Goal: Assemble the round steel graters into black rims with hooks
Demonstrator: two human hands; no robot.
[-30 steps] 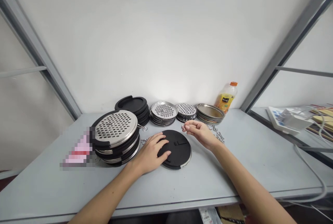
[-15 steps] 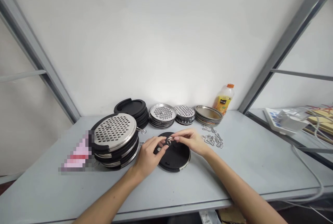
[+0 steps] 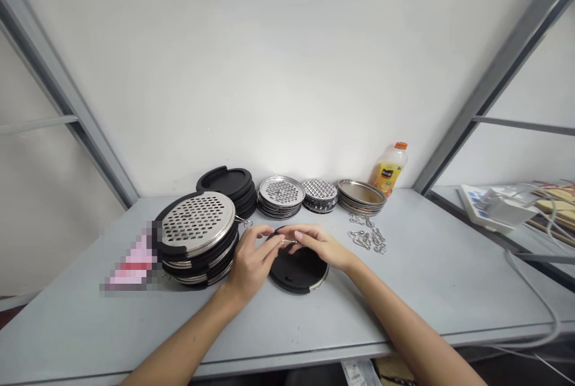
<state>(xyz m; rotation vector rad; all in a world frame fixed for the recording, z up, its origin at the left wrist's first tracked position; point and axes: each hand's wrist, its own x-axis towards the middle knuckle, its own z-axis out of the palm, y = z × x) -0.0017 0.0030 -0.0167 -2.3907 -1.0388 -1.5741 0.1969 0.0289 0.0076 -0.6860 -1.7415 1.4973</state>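
The left hand [image 3: 250,259] and the right hand [image 3: 327,246] are pinching a small metal piece [image 3: 288,240] between them, with the fingers of both closing on it. They are holding it over the far side of a round black plate [image 3: 299,269], which is lying on the table [image 3: 359,308]. Just to the left, a tall stack [image 3: 197,224] of black and silver rounds is standing. To the right, shiny metal hooks [image 3: 362,239] are lying in a loose bunch. At the far right, a bottle [image 3: 389,173] with an orange cap is standing.

Five stacks [image 3: 197,224], one bottle [image 3: 389,175]
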